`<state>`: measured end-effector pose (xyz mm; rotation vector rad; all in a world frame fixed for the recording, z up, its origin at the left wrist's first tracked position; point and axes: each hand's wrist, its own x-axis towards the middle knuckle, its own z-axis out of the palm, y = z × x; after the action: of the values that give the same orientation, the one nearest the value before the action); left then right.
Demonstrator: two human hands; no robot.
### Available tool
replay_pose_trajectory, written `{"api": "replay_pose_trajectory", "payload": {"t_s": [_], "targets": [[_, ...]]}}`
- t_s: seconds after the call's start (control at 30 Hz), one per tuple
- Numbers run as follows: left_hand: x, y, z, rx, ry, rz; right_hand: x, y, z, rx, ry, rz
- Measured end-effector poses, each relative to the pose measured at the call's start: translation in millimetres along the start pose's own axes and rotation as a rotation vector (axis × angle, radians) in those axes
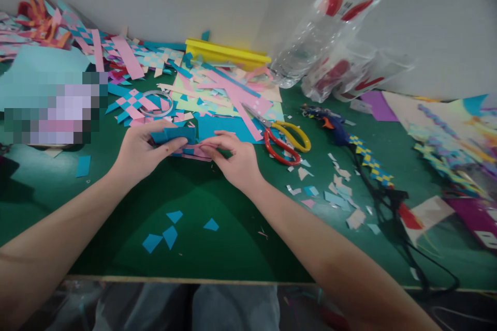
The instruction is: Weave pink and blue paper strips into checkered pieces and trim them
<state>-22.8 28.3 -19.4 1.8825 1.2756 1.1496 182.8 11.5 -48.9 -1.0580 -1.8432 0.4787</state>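
Above the table's near half, my left hand (132, 154) is closed around a folded blue paper strip (178, 135), thumb pressed on its front. Beneath and beside it shows a pink-and-blue woven paper piece (194, 152), partly hidden by my fingers. My right hand (241, 161) pinches the right end of this pink paper between thumb and forefinger. Just right of that hand lie scissors (268, 143) with one red and one yellow handle, blades pointing up-left onto paper strips. Behind my left hand rests a clear tape ring (171, 104).
Loose blue paper scraps (170, 237) lie on the green table (233, 253) in front of me. Paper strips (233, 88) and a yellow tray (225, 54) are behind. At right are a blue glue gun (338, 133) with a black cord, plastic cups (361, 75) and more scraps.
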Motion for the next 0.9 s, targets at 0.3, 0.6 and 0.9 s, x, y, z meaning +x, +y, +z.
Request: {"api": "replay_pose_trajectory", "payload": {"t_s": [0.3, 0.6, 0.9], "targets": [[5, -12, -1.1, -0.018, 0.053, -0.092, 5, 9, -13, -0.023, 0.09, 0.101], [3, -11, 0.4, 0.037, -0.009, -0.056, 9, 0, -14, 0.225, 0.092, 0.164], [-3, 1, 5.5, 0.029, -0.163, 0.006, 7, -19, -17, 0.298, 0.045, 0.227]]}}
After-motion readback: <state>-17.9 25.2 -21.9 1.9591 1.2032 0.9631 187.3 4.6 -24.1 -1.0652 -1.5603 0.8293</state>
